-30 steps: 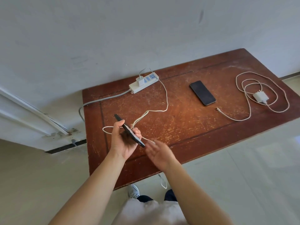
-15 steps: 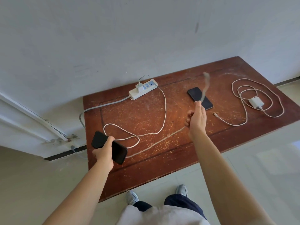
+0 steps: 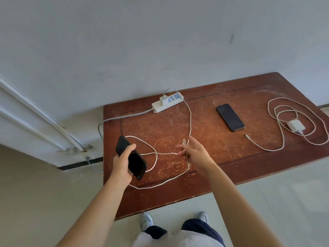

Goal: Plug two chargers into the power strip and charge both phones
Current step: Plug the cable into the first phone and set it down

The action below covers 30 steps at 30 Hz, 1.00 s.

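Note:
My left hand (image 3: 122,165) grips a black phone (image 3: 131,157) over the left part of the brown table (image 3: 249,163). A white charger (image 3: 164,100) sits plugged into the white power strip (image 3: 158,106) at the table's back edge. Its cable (image 3: 190,120) runs forward to my right hand (image 3: 195,154), passes through the spread fingers and loops on the table. The cable's plug tip (image 3: 175,153) lies between my two hands. A second black phone (image 3: 230,117) lies face up to the right. The second white charger (image 3: 295,126) lies unplugged inside its coiled cable (image 3: 272,111).
The power strip's grey cord (image 3: 124,116) hangs off the table's left edge toward a white door frame (image 3: 35,122). A pale wall stands right behind the table. My shoes (image 3: 146,221) are on the tiled floor at the table's front edge.
My right hand has come down and left from its raised position, with the cable now slack in loops on the table. My left hand has tilted the phone and shifted it slightly right.

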Each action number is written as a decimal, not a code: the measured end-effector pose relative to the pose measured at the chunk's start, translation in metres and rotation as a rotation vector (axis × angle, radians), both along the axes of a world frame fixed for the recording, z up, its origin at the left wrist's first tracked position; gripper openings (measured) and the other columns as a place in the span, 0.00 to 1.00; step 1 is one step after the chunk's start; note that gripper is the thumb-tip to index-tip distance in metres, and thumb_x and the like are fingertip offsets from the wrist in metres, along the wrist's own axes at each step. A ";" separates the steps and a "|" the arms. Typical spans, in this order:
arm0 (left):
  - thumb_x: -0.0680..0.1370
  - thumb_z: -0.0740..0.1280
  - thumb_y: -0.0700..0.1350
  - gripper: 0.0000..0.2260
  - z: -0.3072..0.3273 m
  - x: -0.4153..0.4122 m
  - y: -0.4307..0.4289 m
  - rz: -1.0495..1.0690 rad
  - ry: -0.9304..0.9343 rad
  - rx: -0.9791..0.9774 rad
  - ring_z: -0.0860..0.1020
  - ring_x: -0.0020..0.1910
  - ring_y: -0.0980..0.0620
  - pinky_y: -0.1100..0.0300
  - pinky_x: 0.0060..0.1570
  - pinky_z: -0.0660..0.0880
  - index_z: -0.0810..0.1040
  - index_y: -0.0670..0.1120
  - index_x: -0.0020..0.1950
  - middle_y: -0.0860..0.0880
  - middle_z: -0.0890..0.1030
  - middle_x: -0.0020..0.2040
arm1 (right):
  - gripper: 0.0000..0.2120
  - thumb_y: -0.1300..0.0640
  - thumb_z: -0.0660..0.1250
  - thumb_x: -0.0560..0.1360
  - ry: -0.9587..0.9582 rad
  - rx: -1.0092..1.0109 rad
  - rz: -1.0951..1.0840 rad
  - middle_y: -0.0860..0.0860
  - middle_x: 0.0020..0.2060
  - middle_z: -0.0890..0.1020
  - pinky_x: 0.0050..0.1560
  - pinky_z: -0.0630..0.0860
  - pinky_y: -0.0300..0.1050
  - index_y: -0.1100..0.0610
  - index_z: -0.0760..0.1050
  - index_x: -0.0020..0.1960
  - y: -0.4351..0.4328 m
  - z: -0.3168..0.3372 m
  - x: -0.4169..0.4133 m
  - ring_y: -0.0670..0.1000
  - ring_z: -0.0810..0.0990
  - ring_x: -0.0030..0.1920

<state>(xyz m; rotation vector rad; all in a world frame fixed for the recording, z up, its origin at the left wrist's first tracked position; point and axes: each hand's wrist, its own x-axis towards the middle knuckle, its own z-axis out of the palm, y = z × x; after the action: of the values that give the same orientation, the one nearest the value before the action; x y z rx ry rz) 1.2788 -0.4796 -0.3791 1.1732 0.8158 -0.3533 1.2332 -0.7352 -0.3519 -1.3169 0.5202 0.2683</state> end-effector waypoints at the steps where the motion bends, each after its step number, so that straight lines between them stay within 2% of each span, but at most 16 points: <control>1: 0.62 0.83 0.53 0.31 0.006 0.000 0.000 -0.008 -0.017 -0.098 0.81 0.53 0.42 0.50 0.42 0.82 0.78 0.47 0.62 0.43 0.82 0.55 | 0.18 0.66 0.58 0.82 0.009 0.066 -0.032 0.56 0.44 0.84 0.32 0.74 0.38 0.46 0.61 0.65 0.003 0.001 -0.001 0.45 0.78 0.32; 2: 0.63 0.83 0.53 0.30 0.011 0.000 0.000 -0.015 -0.043 -0.176 0.82 0.52 0.43 0.51 0.38 0.82 0.79 0.47 0.61 0.43 0.82 0.53 | 0.20 0.63 0.58 0.81 0.031 0.111 -0.055 0.55 0.38 0.81 0.31 0.69 0.39 0.70 0.57 0.69 0.005 -0.001 -0.002 0.45 0.74 0.29; 3: 0.63 0.83 0.54 0.29 0.015 0.000 0.000 -0.021 -0.075 -0.235 0.82 0.49 0.44 0.52 0.36 0.82 0.80 0.47 0.60 0.44 0.83 0.51 | 0.11 0.59 0.59 0.81 0.046 0.148 -0.054 0.53 0.32 0.76 0.30 0.66 0.40 0.63 0.77 0.57 0.007 -0.001 -0.002 0.45 0.70 0.27; 5: 0.64 0.82 0.58 0.28 0.022 0.000 0.000 -0.045 -0.145 -0.330 0.84 0.44 0.47 0.53 0.36 0.81 0.82 0.48 0.59 0.46 0.84 0.47 | 0.17 0.49 0.60 0.83 0.035 0.152 -0.030 0.49 0.28 0.67 0.30 0.64 0.41 0.59 0.80 0.58 0.010 0.002 -0.003 0.46 0.65 0.26; 6: 0.66 0.79 0.62 0.28 0.025 0.001 0.002 -0.066 -0.179 -0.373 0.84 0.43 0.47 0.52 0.38 0.82 0.82 0.48 0.59 0.46 0.84 0.46 | 0.18 0.47 0.59 0.83 -0.005 0.153 -0.009 0.48 0.27 0.67 0.30 0.65 0.40 0.57 0.81 0.61 0.011 0.004 -0.004 0.46 0.65 0.27; 10: 0.73 0.61 0.74 0.35 0.037 0.004 0.003 -0.126 -0.292 -0.464 0.82 0.60 0.44 0.47 0.53 0.81 0.79 0.51 0.68 0.45 0.84 0.60 | 0.13 0.57 0.60 0.84 -0.107 0.261 -0.002 0.49 0.36 0.79 0.35 0.75 0.38 0.57 0.81 0.63 0.017 0.013 -0.004 0.44 0.75 0.33; 12: 0.73 0.56 0.76 0.36 0.043 0.005 0.001 -0.146 -0.332 -0.483 0.79 0.65 0.43 0.45 0.57 0.79 0.77 0.55 0.71 0.45 0.82 0.66 | 0.13 0.53 0.60 0.84 -0.132 0.128 -0.004 0.48 0.33 0.74 0.32 0.70 0.38 0.53 0.82 0.61 0.020 0.019 -0.006 0.44 0.71 0.31; 15: 0.73 0.51 0.77 0.37 0.049 0.007 -0.001 -0.149 -0.345 -0.551 0.77 0.69 0.42 0.44 0.60 0.77 0.74 0.58 0.72 0.44 0.78 0.70 | 0.26 0.36 0.56 0.81 -0.161 -0.063 -0.006 0.46 0.28 0.67 0.29 0.65 0.36 0.52 0.86 0.48 0.026 0.031 -0.009 0.43 0.65 0.27; 17: 0.74 0.50 0.77 0.36 0.048 0.008 -0.003 -0.120 -0.339 -0.619 0.75 0.70 0.40 0.42 0.59 0.78 0.73 0.58 0.73 0.43 0.77 0.71 | 0.29 0.34 0.56 0.79 -0.204 -0.123 -0.015 0.46 0.26 0.69 0.29 0.67 0.35 0.54 0.85 0.40 0.028 0.036 -0.012 0.44 0.67 0.27; 18: 0.75 0.50 0.76 0.35 0.048 0.008 -0.005 -0.106 -0.347 -0.676 0.74 0.71 0.38 0.40 0.60 0.78 0.72 0.58 0.74 0.42 0.76 0.72 | 0.27 0.36 0.58 0.79 -0.242 -0.143 -0.012 0.47 0.26 0.72 0.30 0.70 0.35 0.53 0.86 0.41 0.030 0.039 -0.014 0.44 0.70 0.28; 21: 0.77 0.51 0.73 0.34 0.050 0.009 -0.014 -0.056 -0.371 -0.845 0.71 0.72 0.32 0.32 0.66 0.71 0.69 0.55 0.76 0.39 0.73 0.74 | 0.12 0.52 0.62 0.81 -0.332 -0.072 -0.001 0.51 0.35 0.81 0.39 0.77 0.35 0.51 0.83 0.58 0.031 0.043 -0.018 0.48 0.80 0.36; 23: 0.78 0.50 0.71 0.33 0.052 0.012 -0.019 -0.028 -0.384 -0.884 0.71 0.72 0.32 0.32 0.64 0.72 0.69 0.55 0.76 0.38 0.73 0.74 | 0.13 0.61 0.60 0.84 -0.322 -0.013 0.012 0.52 0.36 0.82 0.39 0.77 0.37 0.52 0.81 0.61 0.029 0.045 -0.018 0.49 0.79 0.37; 24: 0.79 0.50 0.70 0.32 0.053 0.014 -0.021 -0.013 -0.394 -0.888 0.72 0.71 0.32 0.33 0.63 0.73 0.70 0.55 0.75 0.38 0.73 0.74 | 0.15 0.63 0.58 0.84 -0.310 0.014 0.019 0.52 0.36 0.81 0.37 0.75 0.39 0.52 0.81 0.60 0.028 0.047 -0.018 0.49 0.78 0.36; 26: 0.80 0.50 0.69 0.30 0.055 0.018 -0.025 0.011 -0.413 -0.870 0.73 0.71 0.33 0.35 0.62 0.75 0.73 0.55 0.73 0.39 0.74 0.73 | 0.15 0.57 0.56 0.83 -0.302 0.021 0.006 0.50 0.32 0.76 0.33 0.71 0.42 0.49 0.80 0.60 0.029 0.052 -0.016 0.47 0.73 0.32; 28: 0.79 0.51 0.70 0.30 0.056 0.022 -0.027 0.015 -0.422 -0.839 0.73 0.70 0.34 0.37 0.62 0.75 0.76 0.55 0.71 0.40 0.75 0.73 | 0.16 0.44 0.56 0.83 -0.313 -0.063 -0.036 0.47 0.28 0.70 0.29 0.67 0.41 0.47 0.81 0.57 0.029 0.057 -0.014 0.45 0.67 0.28; 30: 0.77 0.53 0.72 0.32 0.058 0.024 -0.028 -0.005 -0.428 -0.809 0.74 0.70 0.35 0.38 0.61 0.75 0.76 0.54 0.71 0.40 0.76 0.72 | 0.18 0.40 0.55 0.83 -0.350 -0.151 -0.071 0.46 0.26 0.67 0.25 0.65 0.40 0.46 0.81 0.57 0.028 0.059 -0.013 0.45 0.65 0.25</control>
<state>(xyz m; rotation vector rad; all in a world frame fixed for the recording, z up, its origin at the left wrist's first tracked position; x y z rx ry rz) 1.3031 -0.5072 -0.3212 0.4574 0.2368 -0.3681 1.2202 -0.7071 -0.2926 -1.4509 0.2927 -0.0626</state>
